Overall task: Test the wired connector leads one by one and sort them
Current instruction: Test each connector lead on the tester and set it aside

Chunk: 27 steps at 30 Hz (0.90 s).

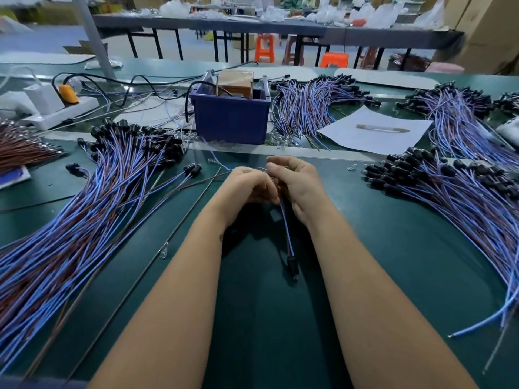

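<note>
Two hands meet at centre of the dark green worktop point(365, 262). Left hand point(247, 189) and right hand point(297, 183) both have fingers curled, pinching the upper end of one blue-and-red two-wire lead with a black connector point(289, 242). The lead hangs down between the wrists; its connector end rests on the worktop just below them.

Thin wires run from the fingertips back toward one blue plastic bin point(231, 119), which holds a brown block and metal posts.

Lead heaps visible: five, too many leads to count in any. One large heap at left point(84, 206), one at right point(455, 192), three behind: beside the bin point(311, 105), far right point(455, 113), right edge point(509, 103).

One bundle of brown wires point(25, 150) at the left edge. One white power strip point(56, 110) with one orange plug. One white sheet of paper point(376, 130) carrying one slim tool. Two long thin rods point(134, 282) lie diagonally, left of the arms.

No legible writing anywhere.
</note>
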{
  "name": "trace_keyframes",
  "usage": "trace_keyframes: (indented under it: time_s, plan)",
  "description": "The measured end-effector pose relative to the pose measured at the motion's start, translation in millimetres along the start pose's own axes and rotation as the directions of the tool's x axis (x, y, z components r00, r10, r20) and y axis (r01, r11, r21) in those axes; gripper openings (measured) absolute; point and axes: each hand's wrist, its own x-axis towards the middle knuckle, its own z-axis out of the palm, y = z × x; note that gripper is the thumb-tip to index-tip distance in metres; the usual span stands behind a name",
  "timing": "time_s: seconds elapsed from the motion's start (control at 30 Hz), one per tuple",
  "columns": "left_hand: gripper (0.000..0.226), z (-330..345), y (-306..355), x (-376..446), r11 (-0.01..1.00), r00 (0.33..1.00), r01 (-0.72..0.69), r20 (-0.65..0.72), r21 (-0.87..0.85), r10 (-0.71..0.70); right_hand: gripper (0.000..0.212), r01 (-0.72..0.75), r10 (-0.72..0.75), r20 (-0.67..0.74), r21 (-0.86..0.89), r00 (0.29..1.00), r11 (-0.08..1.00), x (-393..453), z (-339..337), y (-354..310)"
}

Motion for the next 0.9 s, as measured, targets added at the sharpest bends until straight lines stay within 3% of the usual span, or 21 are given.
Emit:
trace_keyframes:
  time_s: [0.2, 0.3, 0.4, 0.63, 0.7, 0.8, 0.9]
  plan:
    - [0.021, 8, -6, 1, 0.994, 0.980, -0.072, -0.193, -0.082, 0.055, 0.024, 0.018, -0.019, -0.020, -0.016, 1.000, 1.000, -1, 1, 1]
    - [0.028, 9, -9, 8, 0.996, 0.935, -0.077, -0.349, -0.044, 0.057, 0.029, 0.049, -0.049, -0.045, 0.007, 0.998, 0.999, 2, 2, 4]
    - [0.015, 9, -14, 18, 0.997, 0.869, -0.014, -0.492, 0.079, 0.052, 0.032, 0.005, -0.001, -0.084, 0.048, 0.996, 0.999, 5, 0, 4]
    - [0.050, 0, -19, 22, 0.995, 0.741, 0.035, -0.670, 0.097, 0.039, 0.032, 0.035, 0.032, -0.264, 0.245, 0.964, 0.969, 10, -10, -2]
    - [0.049, -4, -20, 24, 0.998, 0.748, 0.020, -0.663, 0.052, 0.019, 0.034, 0.012, 0.086, -0.252, 0.365, 0.964, 0.931, 11, -15, -5]
    - [0.059, -11, -15, 24, 1.000, 0.801, -0.008, -0.599, -0.021, -0.006, 0.034, -0.108, 0.202, -0.126, 0.523, 0.971, 0.845, 11, -21, -8]
    - [0.055, -19, -11, 20, 1.000, 0.871, -0.002, -0.491, 0.029, 0.017, 0.030, -0.191, 0.235, -0.037, 0.467, 0.971, 0.863, 10, -27, -10]
